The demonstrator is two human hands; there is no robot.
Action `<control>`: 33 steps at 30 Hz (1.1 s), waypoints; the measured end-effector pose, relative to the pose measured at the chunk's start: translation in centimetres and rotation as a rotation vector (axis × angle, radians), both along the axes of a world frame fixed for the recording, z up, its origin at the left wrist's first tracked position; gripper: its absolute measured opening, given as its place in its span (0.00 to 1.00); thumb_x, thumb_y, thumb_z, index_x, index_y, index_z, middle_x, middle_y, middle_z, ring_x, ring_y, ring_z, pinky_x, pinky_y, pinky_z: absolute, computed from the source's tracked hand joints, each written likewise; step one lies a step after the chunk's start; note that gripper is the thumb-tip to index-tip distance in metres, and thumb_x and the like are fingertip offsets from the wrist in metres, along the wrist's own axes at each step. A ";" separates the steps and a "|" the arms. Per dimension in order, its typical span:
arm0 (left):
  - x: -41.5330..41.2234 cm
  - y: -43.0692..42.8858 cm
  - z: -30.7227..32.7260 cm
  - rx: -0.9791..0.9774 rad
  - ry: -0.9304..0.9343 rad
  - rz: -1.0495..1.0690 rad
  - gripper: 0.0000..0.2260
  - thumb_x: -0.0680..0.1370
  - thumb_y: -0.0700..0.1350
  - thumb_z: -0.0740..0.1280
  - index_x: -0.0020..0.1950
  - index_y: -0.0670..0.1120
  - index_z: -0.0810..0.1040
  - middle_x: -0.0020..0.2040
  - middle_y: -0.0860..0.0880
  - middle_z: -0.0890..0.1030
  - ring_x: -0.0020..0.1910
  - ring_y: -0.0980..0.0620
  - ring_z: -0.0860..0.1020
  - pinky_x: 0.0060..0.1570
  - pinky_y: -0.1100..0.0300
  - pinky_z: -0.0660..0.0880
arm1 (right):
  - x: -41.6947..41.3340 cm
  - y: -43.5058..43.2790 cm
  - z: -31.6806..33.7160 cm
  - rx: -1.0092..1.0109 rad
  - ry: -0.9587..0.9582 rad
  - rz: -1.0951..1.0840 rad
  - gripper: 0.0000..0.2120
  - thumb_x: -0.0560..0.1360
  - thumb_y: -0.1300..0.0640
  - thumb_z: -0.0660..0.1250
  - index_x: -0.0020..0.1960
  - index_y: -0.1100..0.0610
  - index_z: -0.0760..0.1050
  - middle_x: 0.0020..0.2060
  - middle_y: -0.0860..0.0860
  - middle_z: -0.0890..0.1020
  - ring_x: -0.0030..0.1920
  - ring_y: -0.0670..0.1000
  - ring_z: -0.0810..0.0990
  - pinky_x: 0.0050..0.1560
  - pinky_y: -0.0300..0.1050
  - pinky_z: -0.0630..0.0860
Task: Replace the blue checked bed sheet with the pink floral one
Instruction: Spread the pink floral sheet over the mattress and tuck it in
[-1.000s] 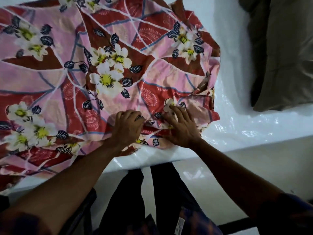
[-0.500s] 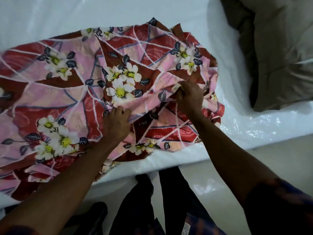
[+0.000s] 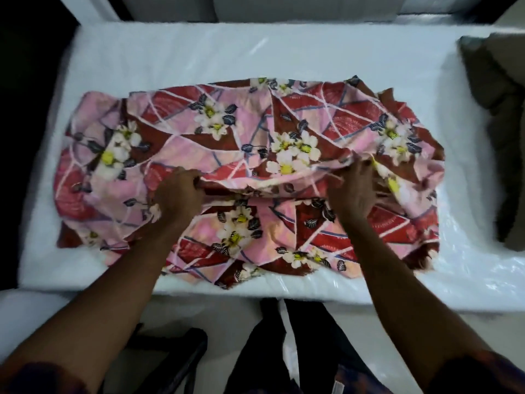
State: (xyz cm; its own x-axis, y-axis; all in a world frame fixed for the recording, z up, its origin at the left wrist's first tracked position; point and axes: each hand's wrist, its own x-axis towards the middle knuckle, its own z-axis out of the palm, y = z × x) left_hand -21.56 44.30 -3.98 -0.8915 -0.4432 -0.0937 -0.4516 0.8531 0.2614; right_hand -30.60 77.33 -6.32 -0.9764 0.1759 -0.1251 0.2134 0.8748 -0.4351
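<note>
Left hand (image 3: 177,194) and right hand (image 3: 352,191) grip a fold of pink floral sheet (image 3: 227,137), fingers curled; best lift evenly, throwing cloth beyond fingertips over mattress (image 3: 199,52).

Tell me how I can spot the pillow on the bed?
Find the white, shiny mattress. Look at its right end, past the crumpled pink floral sheet. The pillow is the plain dark olive lump, with no flowers on it.

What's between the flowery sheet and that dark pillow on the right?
Only a bare strip of white mattress, glossy like plastic wrapping, lies between the pink floral sheet and the dark pillow. The head view shows it.
</note>
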 end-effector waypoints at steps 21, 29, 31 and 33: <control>-3.7 -4.9 -4.6 0.488 0.290 0.795 0.18 0.86 0.43 0.55 0.73 0.38 0.70 0.73 0.38 0.71 0.71 0.41 0.70 0.65 0.59 0.65 | -5.6 -13.5 -1.9 -0.736 0.224 -0.090 0.12 0.75 0.65 0.59 0.56 0.63 0.75 0.46 0.48 0.78 0.45 0.42 0.73 0.47 0.41 0.70; -17.8 -12.3 -1.5 0.632 0.389 0.642 0.21 0.87 0.45 0.53 0.79 0.40 0.60 0.77 0.38 0.66 0.73 0.40 0.68 0.69 0.53 0.66 | -17.9 -19.2 -0.8 -0.590 0.157 -0.114 0.16 0.78 0.54 0.56 0.59 0.61 0.73 0.51 0.57 0.78 0.52 0.57 0.75 0.52 0.49 0.69; -23.0 -14.0 0.8 0.676 0.465 0.529 0.20 0.86 0.43 0.53 0.78 0.38 0.61 0.75 0.42 0.67 0.72 0.44 0.68 0.67 0.59 0.65 | -22.8 -20.4 0.6 -0.576 0.119 -0.061 0.13 0.80 0.54 0.55 0.58 0.60 0.72 0.49 0.55 0.77 0.49 0.54 0.76 0.49 0.49 0.69; -29.2 -15.0 4.6 0.632 0.518 0.416 0.20 0.86 0.42 0.53 0.78 0.38 0.61 0.76 0.42 0.66 0.73 0.46 0.67 0.66 0.67 0.61 | -28.0 -21.6 2.7 -0.650 0.229 -0.030 0.11 0.81 0.57 0.55 0.57 0.60 0.72 0.47 0.55 0.77 0.46 0.52 0.74 0.48 0.59 0.68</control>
